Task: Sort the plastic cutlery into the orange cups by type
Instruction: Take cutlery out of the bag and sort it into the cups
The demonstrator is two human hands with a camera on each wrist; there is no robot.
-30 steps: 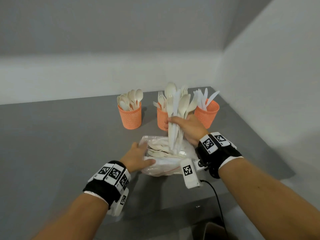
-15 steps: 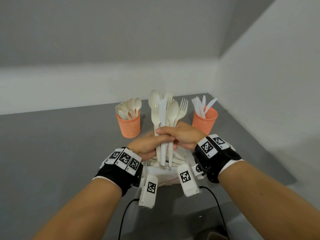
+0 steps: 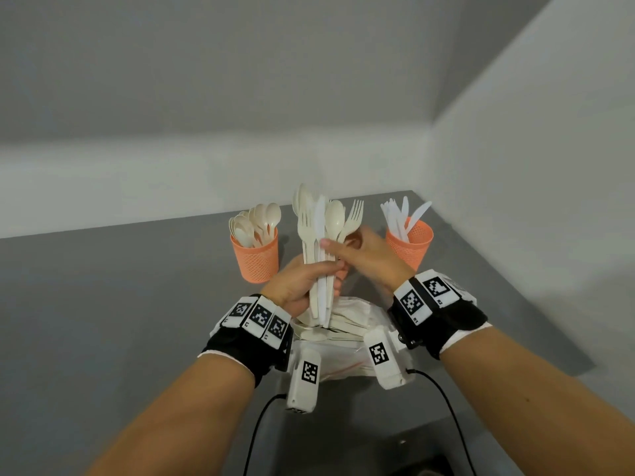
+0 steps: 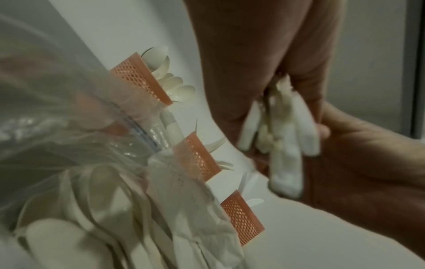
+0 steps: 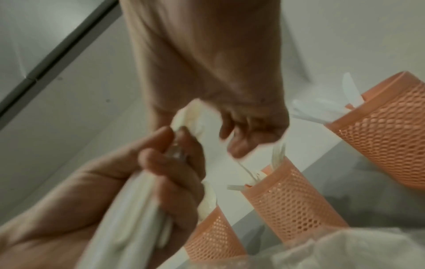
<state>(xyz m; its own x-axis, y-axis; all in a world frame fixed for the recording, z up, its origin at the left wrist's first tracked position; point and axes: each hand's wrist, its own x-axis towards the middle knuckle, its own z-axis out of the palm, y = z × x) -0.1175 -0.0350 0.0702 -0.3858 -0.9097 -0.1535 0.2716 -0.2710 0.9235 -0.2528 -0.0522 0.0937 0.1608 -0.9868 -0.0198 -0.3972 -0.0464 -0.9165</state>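
Fingers [image 5: 174,182] of the left hand [image 3: 295,286] clench the upright cutlery bundle [image 3: 319,221] at frame centre; right hand [image 3: 371,255] fingers [image 3: 330,242] touch it, grip indeterminate.

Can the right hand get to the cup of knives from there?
Probably yes: the right hand is beside the knife cup with only bare table between, though its fingers are at the cutlery bundle the left hand grips.
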